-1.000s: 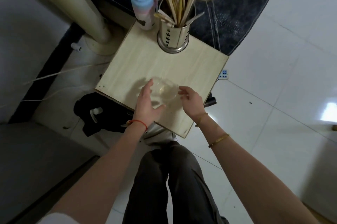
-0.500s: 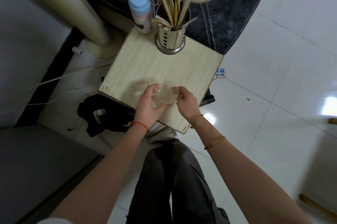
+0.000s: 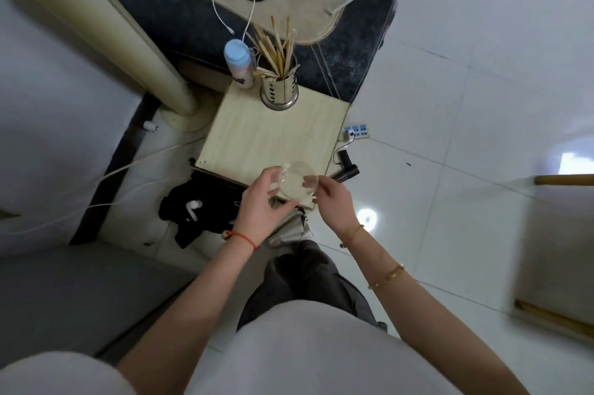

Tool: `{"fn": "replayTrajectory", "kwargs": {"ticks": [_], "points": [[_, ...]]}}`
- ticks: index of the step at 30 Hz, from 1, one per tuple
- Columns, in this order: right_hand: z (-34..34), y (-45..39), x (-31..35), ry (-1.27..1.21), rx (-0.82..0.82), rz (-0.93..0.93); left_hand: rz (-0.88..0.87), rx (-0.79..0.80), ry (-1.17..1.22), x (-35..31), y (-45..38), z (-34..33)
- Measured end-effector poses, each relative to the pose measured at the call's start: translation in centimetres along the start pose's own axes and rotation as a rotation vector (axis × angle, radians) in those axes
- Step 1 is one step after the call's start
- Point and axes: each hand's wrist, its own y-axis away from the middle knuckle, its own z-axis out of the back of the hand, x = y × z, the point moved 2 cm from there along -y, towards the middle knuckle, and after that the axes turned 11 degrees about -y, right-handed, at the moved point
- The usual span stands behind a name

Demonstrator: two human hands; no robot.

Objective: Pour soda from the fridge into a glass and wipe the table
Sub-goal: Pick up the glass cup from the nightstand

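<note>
Both hands are clamped on the empty glass [image 3: 297,181], left hand [image 3: 262,206] cupping its side and right hand [image 3: 332,200] pinching the rim, probably to steady it, and it's now lifted off toward the table's [image 3: 257,137] 5 o'clock corner instead of resting mid-table like a second ago.
</note>
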Motion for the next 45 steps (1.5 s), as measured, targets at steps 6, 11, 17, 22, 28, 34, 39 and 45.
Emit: {"fn": "replayTrajectory", "kwargs": {"ticks": [6, 11, 17, 22, 28, 34, 39, 45], "points": [[2.3, 7.2, -0.4, -0.160, -0.086, -0.003, -0.036, 0.075, -0.011, -3.3, 4.9, 0.3], [5.3, 11.7, -1.2, -0.248, -0.163, 0.016, -0.124, 0.151, -0.019, -6.9, 7.4, -0.7], [9.9, 16.5, -3.0, -0.366, -0.289, 0.049, -0.245, 0.267, -0.053, -11.7, 10.0, -3.4], [14.3, 21.1, -5.7, -0.490, -0.405, 0.061, -0.349, 0.382, -0.095, -15.9, 13.1, -7.2], [21.0, 28.4, -10.3, -0.563, -0.501, 0.098, -0.467, 0.496, -0.135, -20.9, 18.6, -14.3], [29.1, 36.5, -16.7, -0.590, -0.624, 0.096, -0.561, 0.613, -0.120, -26.1, 26.1, -23.5], [35.4, 42.2, -22.2, -0.645, -0.726, 0.089, -0.620, 0.684, -0.111, -29.7, 31.9, -31.0], [40.7, 47.5, -27.1, -0.700, -0.864, 0.086, -0.731, 0.797, -0.157, -34.0, 37.0, -37.7]]}}
